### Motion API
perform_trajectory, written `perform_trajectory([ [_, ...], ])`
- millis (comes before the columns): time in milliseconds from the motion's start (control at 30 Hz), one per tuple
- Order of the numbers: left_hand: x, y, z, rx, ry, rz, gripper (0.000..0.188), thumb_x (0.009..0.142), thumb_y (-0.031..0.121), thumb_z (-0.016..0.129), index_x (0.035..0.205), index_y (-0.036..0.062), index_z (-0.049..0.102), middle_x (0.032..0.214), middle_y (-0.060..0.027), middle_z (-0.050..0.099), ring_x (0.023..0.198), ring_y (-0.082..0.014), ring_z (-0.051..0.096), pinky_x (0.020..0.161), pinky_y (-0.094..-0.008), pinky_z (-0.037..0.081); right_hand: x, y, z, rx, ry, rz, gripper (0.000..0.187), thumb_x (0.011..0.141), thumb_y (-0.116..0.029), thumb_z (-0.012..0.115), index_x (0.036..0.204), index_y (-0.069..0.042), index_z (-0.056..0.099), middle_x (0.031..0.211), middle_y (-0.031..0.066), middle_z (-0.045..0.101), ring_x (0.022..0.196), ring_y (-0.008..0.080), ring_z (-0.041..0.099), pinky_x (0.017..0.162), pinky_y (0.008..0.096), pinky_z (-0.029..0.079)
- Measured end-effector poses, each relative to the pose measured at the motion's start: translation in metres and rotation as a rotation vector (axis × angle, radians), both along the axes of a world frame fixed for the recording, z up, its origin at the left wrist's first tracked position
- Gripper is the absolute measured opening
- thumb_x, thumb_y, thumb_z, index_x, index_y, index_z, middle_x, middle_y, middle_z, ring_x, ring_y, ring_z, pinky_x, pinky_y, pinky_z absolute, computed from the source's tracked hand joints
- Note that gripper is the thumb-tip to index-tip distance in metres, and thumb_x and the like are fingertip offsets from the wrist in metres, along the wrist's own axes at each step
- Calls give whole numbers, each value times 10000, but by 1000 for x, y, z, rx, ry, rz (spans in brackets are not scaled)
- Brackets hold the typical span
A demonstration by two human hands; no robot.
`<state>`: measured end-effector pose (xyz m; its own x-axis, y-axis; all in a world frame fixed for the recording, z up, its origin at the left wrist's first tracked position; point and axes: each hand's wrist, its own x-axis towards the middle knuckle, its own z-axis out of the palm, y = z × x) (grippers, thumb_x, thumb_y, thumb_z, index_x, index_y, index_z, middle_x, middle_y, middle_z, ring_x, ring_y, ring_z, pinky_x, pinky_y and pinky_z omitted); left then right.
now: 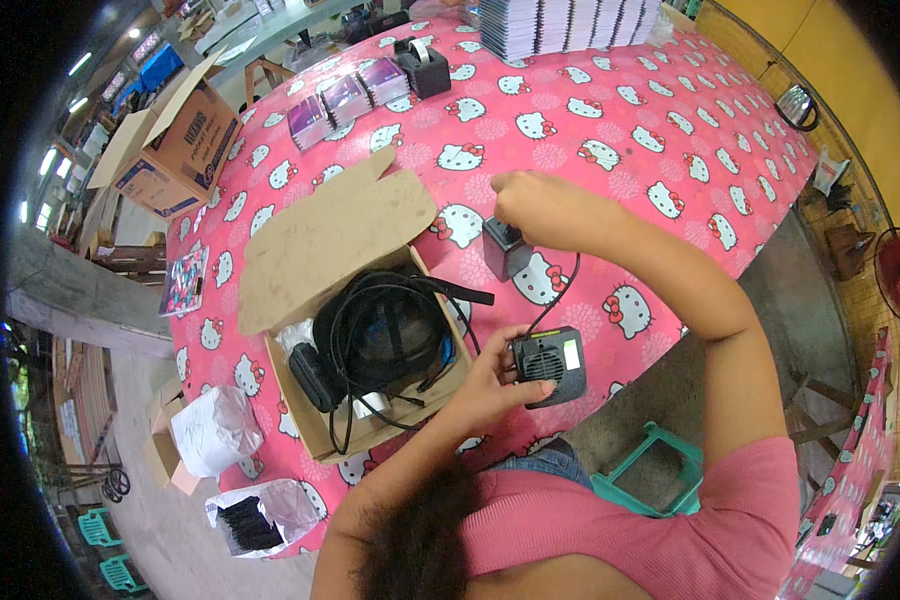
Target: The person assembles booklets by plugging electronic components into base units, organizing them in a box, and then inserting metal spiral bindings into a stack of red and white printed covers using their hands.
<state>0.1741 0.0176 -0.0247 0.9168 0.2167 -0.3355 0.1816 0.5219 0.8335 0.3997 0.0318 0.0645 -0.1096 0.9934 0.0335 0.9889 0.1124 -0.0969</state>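
Note:
My left hand [502, 372] grips a black boxy device [552, 367] with a round vent grille and a pale label, close to the table's front edge. From its top a thin black cable [560, 298] curves up and passes under my right wrist. My right hand [542, 208] is closed over the upper edge of a small black block [507, 250] on the table; its fingertips are mostly hidden, so what they pinch cannot be made out. To the left, an open cardboard box [322, 432] holds a black head strap [395, 335], coiled black cables and a black pouch [315, 377].
A pink patterned cloth [610, 255] covers the table. Notebook stacks [570, 25], small purple booklets [348, 97] and a tape dispenser [422, 68] stand farther back. A large carton [180, 150] sits at far left, white bags [217, 430] near left. A green stool [655, 470] is beside me.

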Motion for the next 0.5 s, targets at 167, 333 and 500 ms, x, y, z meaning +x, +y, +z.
perform_trajectory([
  [167, 0, 2, -1, -59, -30, 47, 784, 712, 8, 766, 1339, 77, 302, 1199, -100, 512, 1102, -200, 529, 935, -344, 440, -9, 3, 1, 73, -107, 121, 118, 654, 26, 631, 768, 45, 654, 850, 222, 625, 772, 365, 652, 644, 429, 539],
  [333, -1, 5, 0, 76, -20, 48, 786, 690, 31, 787, 1328, 84, 332, 1188, -89, 524, 1100, -194, 531, 949, -344, 428, -17, 8, 5, -55, -105, 135, 167, 660, -9, 646, 822, 31, 654, 798, 205, 640, 769, 358, 654, 660, 430, 538],
  [500, -6, 11, 5, 84, -10, 96, 775, 685, 19, 784, 1324, 87, 351, 1196, -82, 525, 1094, -190, 535, 952, -338, 426, -19, 9, 4, -111, -100, 78, 161, 639, -1, 655, 797, 28, 647, 824, 204, 618, 792, 354, 635, 686, 426, 527],
])
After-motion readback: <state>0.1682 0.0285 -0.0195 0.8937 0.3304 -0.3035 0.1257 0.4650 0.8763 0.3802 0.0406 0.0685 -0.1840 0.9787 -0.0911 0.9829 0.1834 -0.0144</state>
